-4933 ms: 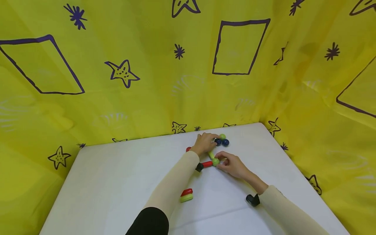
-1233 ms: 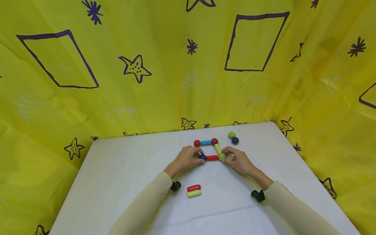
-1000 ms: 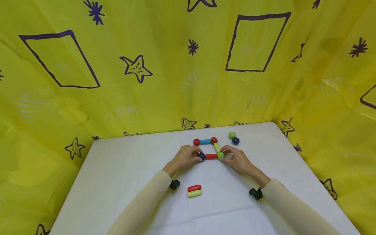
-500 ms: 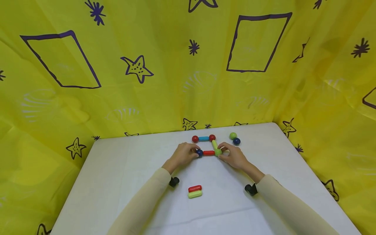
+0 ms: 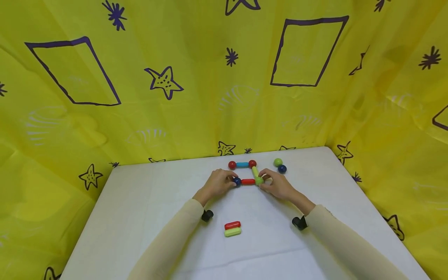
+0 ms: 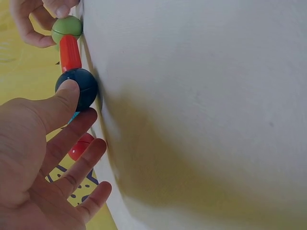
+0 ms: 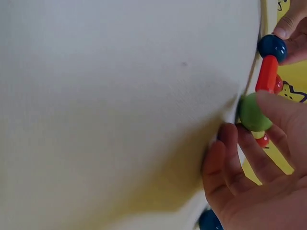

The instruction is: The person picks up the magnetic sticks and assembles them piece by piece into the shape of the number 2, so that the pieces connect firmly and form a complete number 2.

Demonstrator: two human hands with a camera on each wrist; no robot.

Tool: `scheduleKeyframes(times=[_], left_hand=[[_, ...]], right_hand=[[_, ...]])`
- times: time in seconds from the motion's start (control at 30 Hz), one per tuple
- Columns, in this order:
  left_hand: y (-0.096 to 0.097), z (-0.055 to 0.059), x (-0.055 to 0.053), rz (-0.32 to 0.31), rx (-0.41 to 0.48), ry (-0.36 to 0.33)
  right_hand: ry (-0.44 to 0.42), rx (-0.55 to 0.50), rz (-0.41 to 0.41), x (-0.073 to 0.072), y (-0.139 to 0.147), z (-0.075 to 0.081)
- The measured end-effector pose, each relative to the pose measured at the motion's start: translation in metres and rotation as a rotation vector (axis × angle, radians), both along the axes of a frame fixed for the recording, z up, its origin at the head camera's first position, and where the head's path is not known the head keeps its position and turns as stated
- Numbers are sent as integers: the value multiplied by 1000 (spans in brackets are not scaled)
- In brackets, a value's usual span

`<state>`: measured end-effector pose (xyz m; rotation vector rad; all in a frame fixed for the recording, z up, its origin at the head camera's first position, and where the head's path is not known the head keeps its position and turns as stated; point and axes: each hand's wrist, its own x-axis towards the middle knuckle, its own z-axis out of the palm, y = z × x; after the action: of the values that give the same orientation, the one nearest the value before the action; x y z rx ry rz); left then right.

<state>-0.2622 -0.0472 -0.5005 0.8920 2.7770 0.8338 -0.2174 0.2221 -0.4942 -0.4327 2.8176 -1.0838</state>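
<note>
In the head view my left hand pinches a dark blue ball between thumb and fingers. The ball sits at the left end of a red rod. At that rod's other end is a light green ball, which my right hand pinches. From the green ball a light green rod runs back to a red ball. A light blue rod links this to a second red ball. Between that one and the dark blue ball there is a gap.
A loose green ball and a loose dark blue ball lie touching at the back right. Nearer the front, a red rod and a light green rod lie side by side. Yellow patterned cloth surrounds the white table.
Earlier my left hand was at the loose balls; one dark blue ball has gone from there to the red rod's left end. Lately both hands have shifted the joined pieces slightly back and left.
</note>
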Motion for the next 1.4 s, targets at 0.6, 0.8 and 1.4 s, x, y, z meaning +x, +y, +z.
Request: scheduleKeyframes(times=[0.6,0.8,1.4], left_hand=[[0,0,1,7,12,-35],[-1,1,0,-4,21,-28],[-4,5,-7,-22,30,-38]], right_hand=[[-10,40,245,7,14,36],[29,29,286,10,9,41],[-138,5,546,26,-43,45]])
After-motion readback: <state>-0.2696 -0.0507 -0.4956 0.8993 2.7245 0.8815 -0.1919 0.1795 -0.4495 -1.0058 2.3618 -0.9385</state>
